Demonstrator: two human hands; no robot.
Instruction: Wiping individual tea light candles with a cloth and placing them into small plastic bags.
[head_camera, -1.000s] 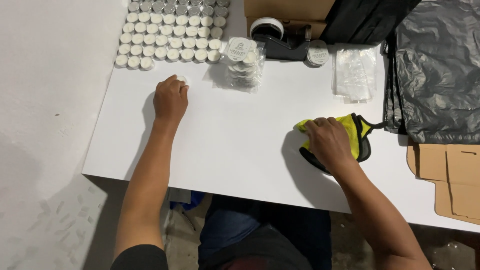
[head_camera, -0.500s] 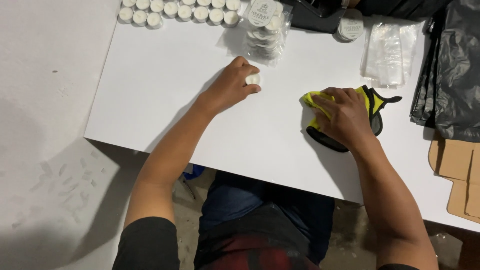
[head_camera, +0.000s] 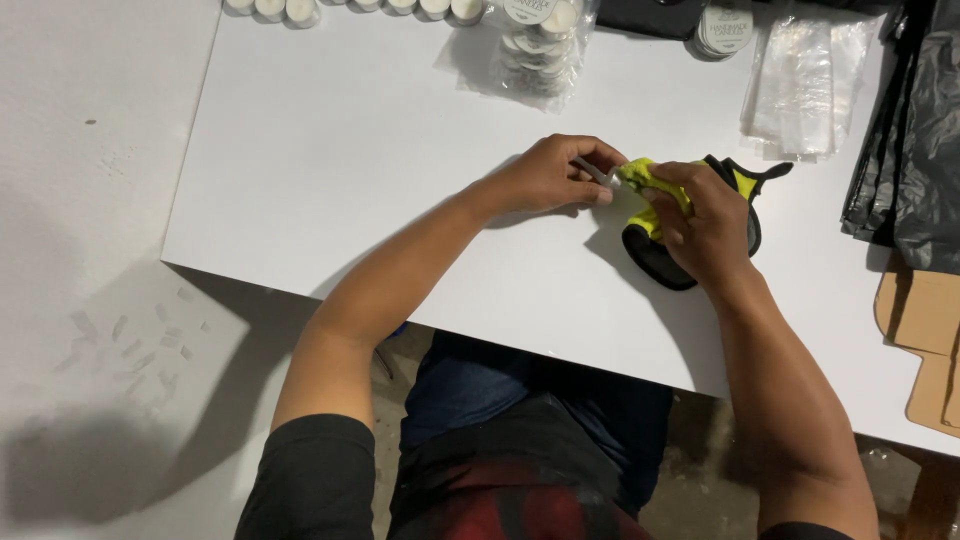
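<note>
Left hand (head_camera: 545, 178) pinching small white tealight (head_camera: 598, 175), right hand (head_camera: 705, 215) gripping yellow-and-black pouch (head_camera: 742, 185)

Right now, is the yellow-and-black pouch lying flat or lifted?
Partly lifted: right hand raises the pouch's yellow end; its black end rests on the table.

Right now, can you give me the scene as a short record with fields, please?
left hand: left hand pinches a small white round piece at the fingertips
right hand: right hand grips a yellow and black pouch on the white table
hands: close together, meeting at the pouch's yellow edge
behind: bag of small white cups, clear plastic bags
right side: black plastic sheet, cardboard
</note>
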